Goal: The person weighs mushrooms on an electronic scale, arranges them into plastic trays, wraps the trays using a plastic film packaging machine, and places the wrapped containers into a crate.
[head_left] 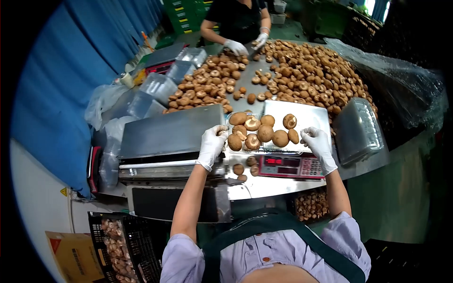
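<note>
Both my hands wear white gloves. My left hand (213, 145) is closed, fingertips pinched at the left edge of a clear plastic tray (245, 150) that holds several brown mushrooms (265, 133). At the right, my right hand (318, 145) has its fingers drawn together near the tray's right side; whether it grips anything is too small to tell. Under the tray is the white plate (309, 113) of a red scale (289, 166) with a lit display. A few loose mushrooms (239, 169) lie left of the scale's panel.
Large mushroom piles (311, 66) cover the steel table (252, 78). Across it, a person in white gloves handles mushrooms. A flat metal-topped machine (172, 132) stands left. Stacked clear trays (358, 132) are right, more trays (158, 87) back left. A black crate (151, 250) stands below left.
</note>
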A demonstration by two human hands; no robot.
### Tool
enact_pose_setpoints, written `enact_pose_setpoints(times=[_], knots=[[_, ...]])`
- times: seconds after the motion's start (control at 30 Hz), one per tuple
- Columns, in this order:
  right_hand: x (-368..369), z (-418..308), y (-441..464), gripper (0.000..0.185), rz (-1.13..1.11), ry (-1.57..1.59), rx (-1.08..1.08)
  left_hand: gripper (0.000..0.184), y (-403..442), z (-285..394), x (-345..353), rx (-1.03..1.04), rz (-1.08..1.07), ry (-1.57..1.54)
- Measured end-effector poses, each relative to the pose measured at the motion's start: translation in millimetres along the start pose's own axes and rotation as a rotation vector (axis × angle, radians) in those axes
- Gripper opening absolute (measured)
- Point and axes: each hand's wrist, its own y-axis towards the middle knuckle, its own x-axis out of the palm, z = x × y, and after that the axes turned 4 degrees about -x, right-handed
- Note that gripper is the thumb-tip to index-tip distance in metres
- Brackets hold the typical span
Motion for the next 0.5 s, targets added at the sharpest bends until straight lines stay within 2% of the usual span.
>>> enact_pose_setpoints(times=[0.13,0.2,0.23,0.27,0.33,0.4,0.43,0.5], knots=[[79.8,-65.3,4.6,0.026,-0.062,-0.142,-0.060,0.018,8.2,-29.0,-88.4,-0.016,0.107,-0.021],[125.0,-85.1,14.9,0.025,-0.107,-0.204,-0.177,0.016,12.3,-41.7,-134.4,-0.009,0.195,0.024],[146.6,-108.8,14.5,0.026,-0.186,-0.173,-0.062,0.016,15.3,-48.0,-156.1,0.007,0.238,0.085],[165.3,-131.3,9.5,0.026,-0.205,-0.257,-0.076,0.016,18.8,-54.2,-176.8,0.022,0.281,0.147],[219.1,-105.6,42.5,0.026,-0.179,-0.288,-0.167,0.018,32.7,-75.6,-216.5,0.022,0.326,0.253],[258.3,-117.1,48.3,0.027,-0.167,-0.376,-0.211,0.020,46.8,-92.1,-250.8,0.054,0.372,0.496],[271.4,-125.0,47.8,0.026,-0.245,-0.356,-0.122,0.022,52.4,-97.5,-264.4,-0.015,0.338,0.469],[294.4,-141.5,37.6,0.025,-0.247,-0.303,-0.069,0.022,62.2,-111.9,-281.5,-0.019,0.352,0.510]])
